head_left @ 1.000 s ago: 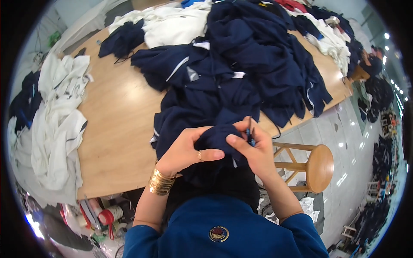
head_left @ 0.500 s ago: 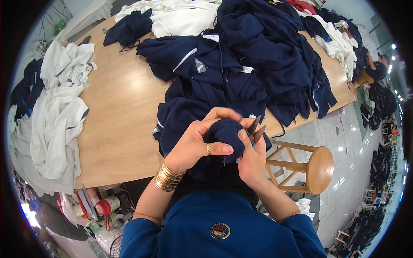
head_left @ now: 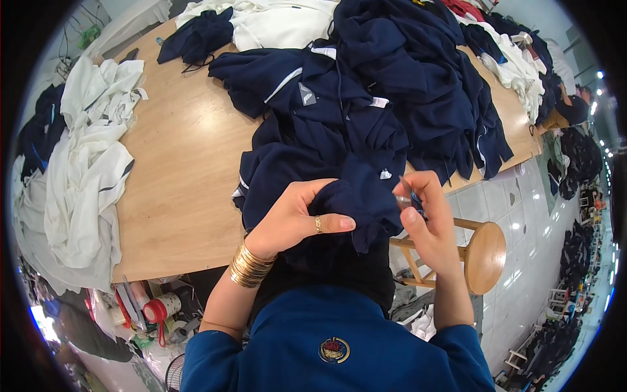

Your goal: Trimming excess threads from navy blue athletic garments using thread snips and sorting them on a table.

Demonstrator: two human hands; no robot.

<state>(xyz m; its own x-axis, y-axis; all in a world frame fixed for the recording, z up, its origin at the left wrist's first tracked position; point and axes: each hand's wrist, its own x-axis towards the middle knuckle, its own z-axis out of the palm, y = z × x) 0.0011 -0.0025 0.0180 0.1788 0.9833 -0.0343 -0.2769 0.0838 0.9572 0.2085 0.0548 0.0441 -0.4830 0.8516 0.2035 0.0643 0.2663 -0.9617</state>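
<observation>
My left hand [head_left: 292, 219] grips a bunched edge of a navy garment [head_left: 353, 202], thumb on top and fingers behind the cloth. The rest of that garment runs up onto the table among more navy clothing. To its right, clear of the cloth, my right hand [head_left: 432, 228] holds small thread snips [head_left: 403, 196], their blades pointing up and left between thumb and forefinger. The snips are partly blurred and half hidden by the fingers. A small white tag [head_left: 385, 174] lies on the navy fabric just left of the blades.
A wooden table [head_left: 176, 176] spreads in front. White garments [head_left: 91, 170] hang over its left edge, and a navy pile [head_left: 405, 85] covers the right side. A wooden stool [head_left: 486, 258] stands at the right. Below the table are a red-lidded bottle [head_left: 160, 308] and clutter.
My right hand has pulled away to the right from the cloth with the snips. The edge in my left hand, rounded and stretched before, now hangs looser.
</observation>
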